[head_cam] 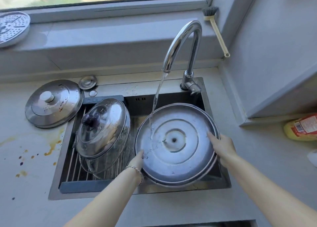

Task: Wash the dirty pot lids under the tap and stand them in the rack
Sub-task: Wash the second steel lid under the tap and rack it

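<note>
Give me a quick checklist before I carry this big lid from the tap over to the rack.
1. Grip: left hand and right hand hold the large lid at opposite rims. Ok.
2. Rinse: water from the tap lands on the lid's inner face. Ok.
3. Inner face clean: a pale ring shows round the centre hole. Not ok.
4. Outer face clean: turned away from view. Cannot tell.
5. Room in the rack: the dark-knobbed lid and another beneath it lean across most of it. Cannot tell.
6. Lids left: the white-knobbed lid lies stained on the counter. Not ok.
</note>
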The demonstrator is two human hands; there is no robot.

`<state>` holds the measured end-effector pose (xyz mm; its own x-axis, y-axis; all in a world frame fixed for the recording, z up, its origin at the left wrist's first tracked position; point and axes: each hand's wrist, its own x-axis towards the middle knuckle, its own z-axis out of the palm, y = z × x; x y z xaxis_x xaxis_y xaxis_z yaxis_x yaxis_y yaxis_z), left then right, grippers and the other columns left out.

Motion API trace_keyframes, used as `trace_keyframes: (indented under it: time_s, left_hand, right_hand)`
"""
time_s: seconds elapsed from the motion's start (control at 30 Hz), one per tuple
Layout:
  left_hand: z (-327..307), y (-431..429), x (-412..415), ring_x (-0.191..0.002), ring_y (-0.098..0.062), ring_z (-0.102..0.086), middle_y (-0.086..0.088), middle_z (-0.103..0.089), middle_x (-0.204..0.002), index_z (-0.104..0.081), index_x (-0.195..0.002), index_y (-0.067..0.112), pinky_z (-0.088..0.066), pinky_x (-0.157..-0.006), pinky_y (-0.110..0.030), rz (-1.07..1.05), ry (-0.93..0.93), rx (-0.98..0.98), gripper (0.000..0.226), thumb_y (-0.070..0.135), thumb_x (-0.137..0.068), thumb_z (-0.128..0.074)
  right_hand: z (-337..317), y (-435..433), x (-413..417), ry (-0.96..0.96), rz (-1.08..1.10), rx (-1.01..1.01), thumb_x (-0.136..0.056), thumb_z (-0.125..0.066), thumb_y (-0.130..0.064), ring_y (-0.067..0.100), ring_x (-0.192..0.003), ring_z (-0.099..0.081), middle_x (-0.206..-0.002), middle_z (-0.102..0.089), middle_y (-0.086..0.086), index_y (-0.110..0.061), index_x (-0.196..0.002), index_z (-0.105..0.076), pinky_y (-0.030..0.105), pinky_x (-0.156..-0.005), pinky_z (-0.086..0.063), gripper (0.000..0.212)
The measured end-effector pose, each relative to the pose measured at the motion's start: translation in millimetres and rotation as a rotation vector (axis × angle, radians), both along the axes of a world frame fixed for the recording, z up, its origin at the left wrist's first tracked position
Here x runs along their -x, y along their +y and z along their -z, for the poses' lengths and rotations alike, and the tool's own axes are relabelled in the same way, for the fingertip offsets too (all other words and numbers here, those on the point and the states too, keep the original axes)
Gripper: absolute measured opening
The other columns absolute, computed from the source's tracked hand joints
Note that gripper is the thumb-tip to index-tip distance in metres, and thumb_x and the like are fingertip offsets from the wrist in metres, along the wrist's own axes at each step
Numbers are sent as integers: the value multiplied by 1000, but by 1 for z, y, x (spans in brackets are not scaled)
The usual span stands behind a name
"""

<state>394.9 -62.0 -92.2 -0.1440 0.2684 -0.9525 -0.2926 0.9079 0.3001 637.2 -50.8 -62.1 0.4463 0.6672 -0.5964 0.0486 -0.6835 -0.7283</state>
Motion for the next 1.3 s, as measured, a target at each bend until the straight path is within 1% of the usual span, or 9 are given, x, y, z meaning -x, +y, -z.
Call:
trace_keyframes:
  time_s: [0.1,0.2,0.3,0.47,0.63,0.73,0.87,1.2,1.3]
  left_hand:
    - [-6,3,6,-98,-37,-63,-17,-66,-104,-57,-109,11,-47,-89,-60,-40,28,-119,29,29,-87,-59]
    - [-25,12,3,-88,-30,-61,-12,-63,-92,-55,-101,13,-49,-90,-50,-3,154,-343,10,17,-93,-51]
    - [-38,22,-1,-102,-26,-59,-12,-62,-110,-55,-112,10,-44,-99,-44,119,363,-547,21,18,-93,-50]
    - [-51,27,-2,-121,-13,-47,-3,-51,-133,-46,-131,0,-31,-110,-30,147,508,-740,43,18,-92,-52]
    - [-41,16,9,-108,-9,-49,4,-55,-120,-51,-123,8,-35,-100,-25,-24,417,-707,33,10,-91,-55]
    - [-30,7,10,-94,-22,-59,0,-66,-92,-59,-87,20,-47,-92,-35,-20,364,-645,13,7,-86,-62]
    - [-25,9,1,-77,-21,-56,-1,-62,-75,-56,-74,16,-46,-75,-32,66,483,-581,14,18,-84,-65]
    - [-77,34,-5,-52,-17,-24,-3,-29,-52,-32,-54,10,-21,-50,-29,117,677,-678,33,1,-78,-53]
    - [-98,46,-7,-53,-19,-23,-6,-28,-53,-32,-56,8,-22,-50,-28,261,769,-777,31,3,-78,-53]
  right_hand:
    - [23,-10,-2,185,155,123,-88,-63,-28,31,-102,-61,-117,-63,16,-2,-119,-56,41,-90,-49,41]
    - [38,-16,4,372,238,238,-84,-66,-34,32,-95,-62,-109,-64,15,-6,-118,-55,42,-79,-52,46]
    - [50,-21,18,465,236,231,-82,-66,-39,34,-95,-63,-106,-66,14,-13,-113,-56,49,-78,-53,41]
    - [137,-19,10,346,46,139,-30,-76,-76,29,-111,-58,-122,-62,7,-15,-126,-52,48,-99,-45,116]
    - [63,16,26,220,46,-10,-79,-71,-33,29,-112,-57,-123,-60,10,-10,-122,-51,47,-100,-45,52]
    - [44,32,19,84,13,-108,-82,-70,-26,22,-104,-57,-115,-61,5,-6,-119,-54,33,-95,-44,45]
    - [36,43,3,-42,-18,-132,-82,-69,-26,25,-103,-59,-114,-63,11,-1,-117,-58,34,-93,-46,44]
    - [57,18,22,80,-271,333,-90,-59,-30,25,-82,-61,-93,-63,13,7,-114,-60,27,-65,-48,44]
    - [54,33,29,-86,-333,240,-91,-56,-18,28,-104,-58,-113,-62,17,5,-125,-54,30,-87,-43,41]
